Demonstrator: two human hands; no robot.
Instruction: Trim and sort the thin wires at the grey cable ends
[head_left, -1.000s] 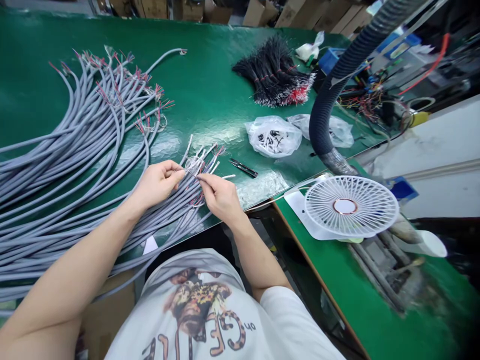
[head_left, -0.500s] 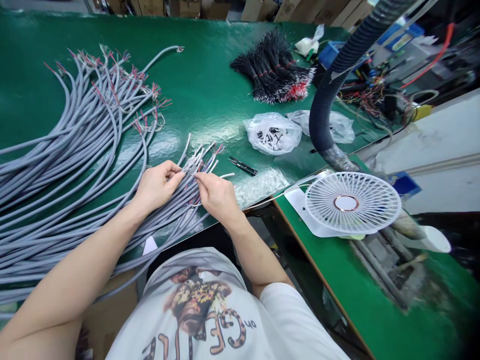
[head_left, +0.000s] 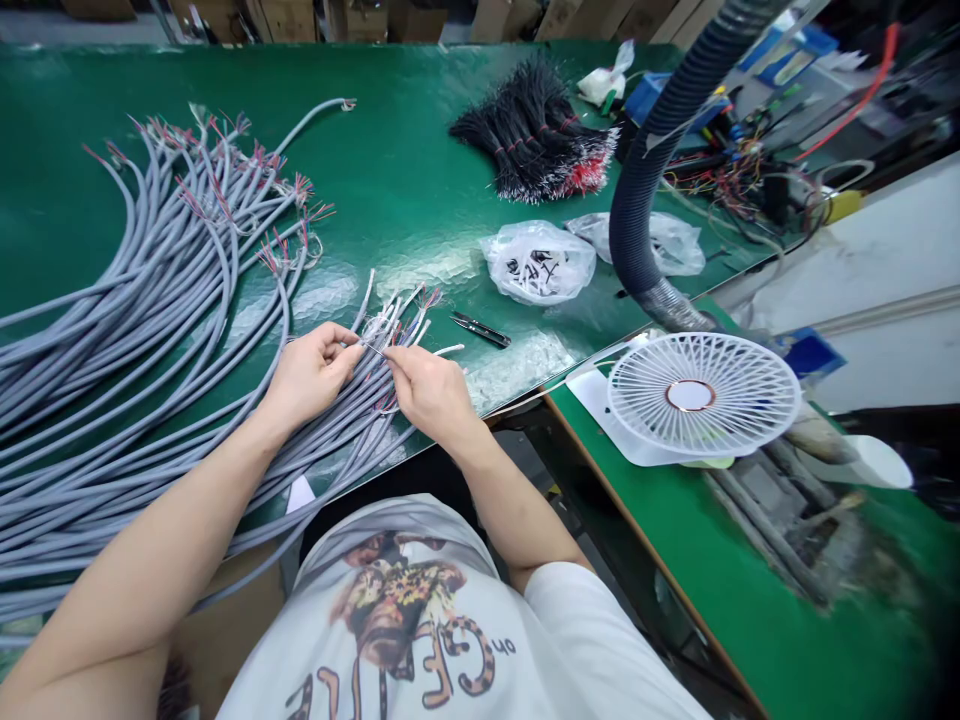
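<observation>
My left hand (head_left: 313,372) is closed in a pinch over a bundle of grey cables (head_left: 341,425), close to their stripped ends. Facing it, my right hand (head_left: 431,388) pinches too, its fingertips a short gap from the left ones. A thin wire spans that gap, and both hands grip it. Past my fingers, the loose cable ends (head_left: 405,312) fan out in white, red and blue strands. A pair of black thread snips (head_left: 481,329) lies on the table just beyond my right hand.
More grey cables (head_left: 187,240) with frayed ends spread over the left of the green table (head_left: 405,150). Bundled black wires (head_left: 536,135) and a plastic bag of small parts (head_left: 537,262) sit farther back. A black hose (head_left: 637,190) and a white fan (head_left: 703,400) stand right.
Both hands stay pinched over the cable bundle, nearly in place. The whole view has shifted slightly, so the table items appear a little farther left.
</observation>
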